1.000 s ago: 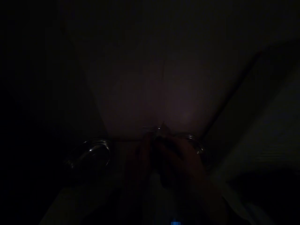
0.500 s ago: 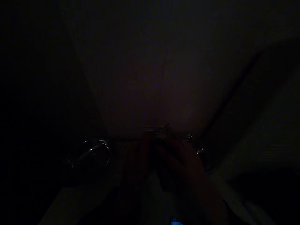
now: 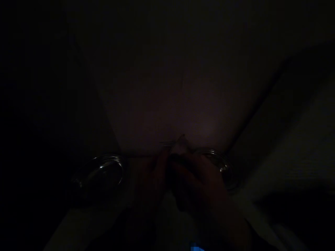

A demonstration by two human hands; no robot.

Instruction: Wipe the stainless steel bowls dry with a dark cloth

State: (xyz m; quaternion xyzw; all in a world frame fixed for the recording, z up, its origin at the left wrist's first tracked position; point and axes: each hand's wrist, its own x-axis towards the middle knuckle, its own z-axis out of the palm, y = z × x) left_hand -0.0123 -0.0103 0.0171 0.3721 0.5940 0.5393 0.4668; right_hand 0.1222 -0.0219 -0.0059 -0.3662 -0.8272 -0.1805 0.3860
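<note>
The scene is very dark and little detail shows. My right hand (image 3: 202,177) is closed, its fingers curled around a dark shape I cannot make out. Above its knuckles rises a pale, pointed flat piece (image 3: 180,145) with a thin edge along its left side; its kind is unclear. My left hand (image 3: 153,176) lies close beside, its fingers drawn together near the lower left of that piece. What it grips, if anything, is hidden. Just beyond the left fingertips is a small bar with thin shiny lines (image 3: 166,142).
A shiny round bowl-like vessel (image 3: 121,169) stands left of my hands. Another shiny round vessel (image 3: 222,167) is at the right, partly behind my right hand. A pale wall-like surface (image 3: 162,115) rises behind. Blue pixels (image 3: 195,248) show at the bottom edge.
The pale pointed piece now stands out more, its edge slanting up to the right. The shiny lines beyond it have dimmed. My hands have shifted slightly; both vessels stay put.
</note>
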